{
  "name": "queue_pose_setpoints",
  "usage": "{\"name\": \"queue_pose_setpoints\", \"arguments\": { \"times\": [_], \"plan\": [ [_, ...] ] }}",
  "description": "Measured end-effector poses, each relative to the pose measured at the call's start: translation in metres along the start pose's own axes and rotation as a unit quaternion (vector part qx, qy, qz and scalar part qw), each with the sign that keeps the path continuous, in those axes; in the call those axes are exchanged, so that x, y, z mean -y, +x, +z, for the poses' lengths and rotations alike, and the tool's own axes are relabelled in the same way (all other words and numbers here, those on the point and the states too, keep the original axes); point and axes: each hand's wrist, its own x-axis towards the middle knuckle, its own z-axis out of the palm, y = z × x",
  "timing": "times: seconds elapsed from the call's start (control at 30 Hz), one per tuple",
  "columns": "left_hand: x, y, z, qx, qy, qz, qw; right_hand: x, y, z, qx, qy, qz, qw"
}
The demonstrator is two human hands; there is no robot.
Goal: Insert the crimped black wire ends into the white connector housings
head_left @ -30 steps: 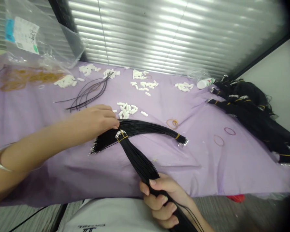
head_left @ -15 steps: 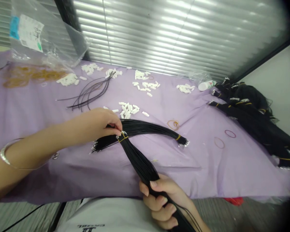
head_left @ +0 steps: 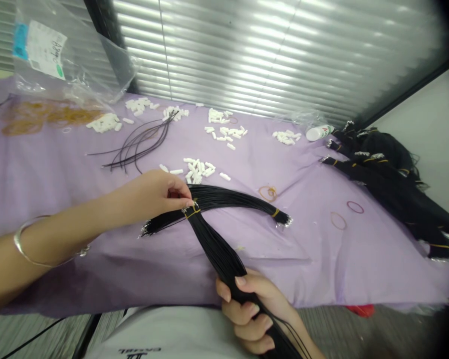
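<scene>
My right hand (head_left: 250,314) wraps round a bundle of thin black wires (head_left: 217,244) at the lower middle. The bundle slants up and left to a banded end with silvery tips, where a yellow rubber band (head_left: 192,213) circles it. At that end my left hand (head_left: 168,192) pinches the metal tips between thumb and fingers; exactly how many it grips is hidden. Behind, a second bundle of black wires (head_left: 235,197) lies on the purple cloth, banded near its right end and partly covered by my left hand.
Small white plastic pieces (head_left: 198,171) lie in several piles on the purple cloth (head_left: 303,274). Loose black wires (head_left: 134,147), yellow rubber bands (head_left: 52,117) and a clear plastic bag (head_left: 82,60) are at left. More banded wire bundles (head_left: 389,192) and a white bottle (head_left: 319,132) lie at right.
My left hand has shifted slightly to the right at the bundle's tip, its bracelet sliding into clearer view. My right hand keeps its grip almost unmoved.
</scene>
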Motion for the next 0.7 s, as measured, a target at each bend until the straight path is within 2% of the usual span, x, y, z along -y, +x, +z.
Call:
{"name": "queue_pose_setpoints", "arguments": {
  "times": [0.17, 0.3, 0.43, 0.53, 0.63, 0.7],
  "plan": [
    [0.000, -0.003, 0.003, -0.021, -0.005, 0.003, 1.000, -0.001, -0.001, 0.000, -0.003, 0.000, 0.005, 1.000],
    [-0.004, -0.004, 0.006, -0.021, -0.051, 0.028, 0.998, -0.001, -0.001, 0.001, -0.001, -0.001, 0.004, 1.000],
    [-0.016, -0.006, -0.003, -0.041, -0.070, 0.051, 0.995, -0.001, -0.002, 0.001, -0.005, -0.008, 0.002, 1.000],
    [-0.016, -0.006, -0.014, -0.122, -0.033, 0.016, 0.992, -0.002, -0.001, 0.001, -0.004, -0.022, -0.006, 1.000],
    [-0.003, -0.003, -0.020, -0.225, -0.015, -0.014, 0.974, -0.002, -0.001, 0.001, -0.010, -0.029, -0.012, 0.999],
    [0.008, 0.001, -0.021, -0.253, -0.027, -0.019, 0.967, -0.002, 0.000, 0.001, -0.011, -0.031, -0.011, 0.999]
  ]
}}
